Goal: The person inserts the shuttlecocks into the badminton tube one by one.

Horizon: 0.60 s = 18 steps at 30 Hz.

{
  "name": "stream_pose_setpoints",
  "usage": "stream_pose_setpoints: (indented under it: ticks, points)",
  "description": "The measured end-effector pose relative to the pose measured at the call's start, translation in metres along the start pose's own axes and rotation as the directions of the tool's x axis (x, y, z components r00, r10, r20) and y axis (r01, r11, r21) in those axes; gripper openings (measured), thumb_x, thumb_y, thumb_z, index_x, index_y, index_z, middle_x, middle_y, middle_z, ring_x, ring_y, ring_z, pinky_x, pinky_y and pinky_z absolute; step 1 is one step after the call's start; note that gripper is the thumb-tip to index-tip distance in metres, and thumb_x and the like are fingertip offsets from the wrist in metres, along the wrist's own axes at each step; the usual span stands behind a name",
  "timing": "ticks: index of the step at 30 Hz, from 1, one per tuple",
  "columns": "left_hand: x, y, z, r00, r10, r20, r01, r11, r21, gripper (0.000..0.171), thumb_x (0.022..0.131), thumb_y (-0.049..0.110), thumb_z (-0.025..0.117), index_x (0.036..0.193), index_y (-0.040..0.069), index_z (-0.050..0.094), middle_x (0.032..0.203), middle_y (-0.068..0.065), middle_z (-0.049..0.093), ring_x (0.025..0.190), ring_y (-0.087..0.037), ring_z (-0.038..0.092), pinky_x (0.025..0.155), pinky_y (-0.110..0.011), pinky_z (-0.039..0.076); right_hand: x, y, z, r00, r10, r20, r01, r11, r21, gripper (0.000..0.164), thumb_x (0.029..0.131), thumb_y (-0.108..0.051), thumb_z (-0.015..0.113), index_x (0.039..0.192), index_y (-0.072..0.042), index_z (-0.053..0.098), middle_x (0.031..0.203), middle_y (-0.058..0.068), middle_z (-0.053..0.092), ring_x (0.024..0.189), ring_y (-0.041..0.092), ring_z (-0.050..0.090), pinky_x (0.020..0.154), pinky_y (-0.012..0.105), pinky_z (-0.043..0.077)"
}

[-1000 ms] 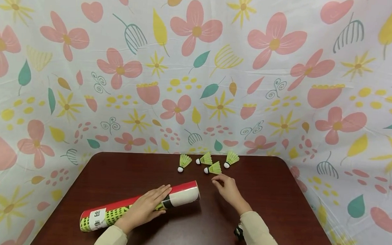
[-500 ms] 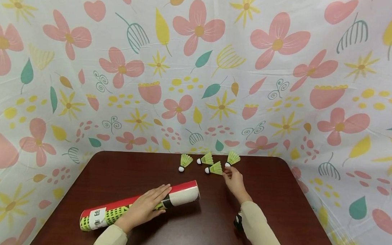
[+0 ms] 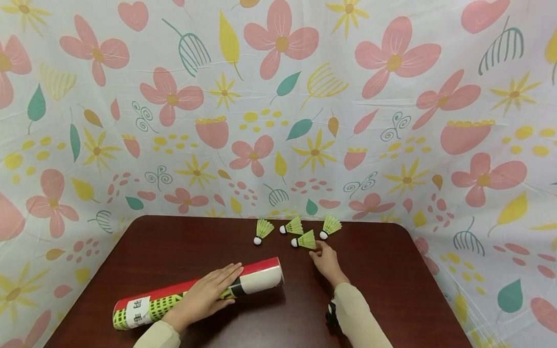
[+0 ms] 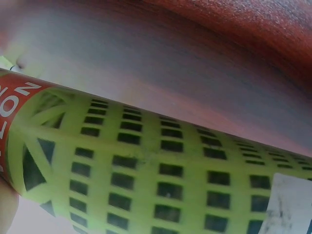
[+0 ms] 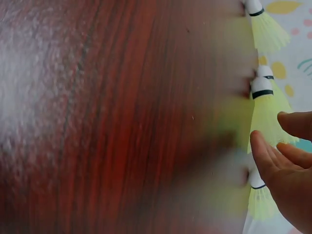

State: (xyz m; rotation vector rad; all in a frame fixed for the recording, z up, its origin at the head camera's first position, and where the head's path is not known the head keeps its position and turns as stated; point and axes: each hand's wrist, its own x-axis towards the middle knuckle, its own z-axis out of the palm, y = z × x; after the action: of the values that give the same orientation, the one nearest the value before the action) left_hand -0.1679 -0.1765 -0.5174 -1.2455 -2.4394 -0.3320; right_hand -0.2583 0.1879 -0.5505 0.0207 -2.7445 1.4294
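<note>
Shuttlecocks near right hand, tube leftward, floral cloth behind

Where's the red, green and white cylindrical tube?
Head view: tube lies mostly left of centre on the dark brown table, under the left hand, nearer the person than the yellow-green shuttlecocks.

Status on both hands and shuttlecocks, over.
Left hand resting on tube. Right hand empty, beside shuttlecocks, contact unclear. All four shuttlecocks lying on table. No obstruction visible.
</note>
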Motion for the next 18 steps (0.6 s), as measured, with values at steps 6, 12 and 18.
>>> stream_pose_setpoints:
  ticks: [6, 12, 18]
  points:
    - [-0.0014, 0.0, 0.0012, 1.0, -0.001, 0.004, 0.001, 1.0, 0.009, 0.088, 0.076, 0.029, 0.082, 0.147, 0.004, 0.038, 0.152, -0.007, 0.037, 0.132, -0.026, 0.046, 0.099, -0.044, 0.045, -0.0017, -0.0032, 0.0043, 0.998, -0.024, -0.05, 0.025, 0.999, 0.027, 0.043, 0.093, -0.001, 0.06, 0.131, 0.013, 0.048, 0.116, 0.028, 0.059, 0.104, 0.04, 0.061, 0.081, 0.044, 0.054]
    - [0.0003, 0.0003, 0.0007, 1.0, 0.011, -0.006, -0.011, 1.0, 0.012, 0.088, 0.076, 0.028, 0.083, 0.147, 0.004, 0.038, 0.151, -0.007, 0.038, 0.131, -0.028, 0.047, 0.099, -0.044, 0.045, -0.0021, -0.0003, 0.0037, 0.984, -0.086, -0.156, 0.083, 0.996, -0.026, 0.018, 0.091, 0.0, 0.062, 0.105, 0.011, 0.064, 0.096, 0.022, 0.067, 0.086, 0.034, 0.065, 0.069, 0.041, 0.055]
    - [0.0022, -0.0004, 0.0001, 1.0, 0.021, -0.022, -0.021, 1.0, 0.013, 0.088, 0.074, 0.027, 0.084, 0.146, 0.003, 0.04, 0.149, -0.01, 0.041, 0.129, -0.03, 0.048, 0.098, -0.045, 0.046, -0.0055, 0.0048, -0.0034, 0.958, -0.209, -0.199, 0.213, 0.977, -0.004, 0.012, 0.09, -0.007, 0.065, 0.092, 0.004, 0.068, 0.081, 0.012, 0.068, 0.072, 0.023, 0.064, 0.06, 0.036, 0.053]
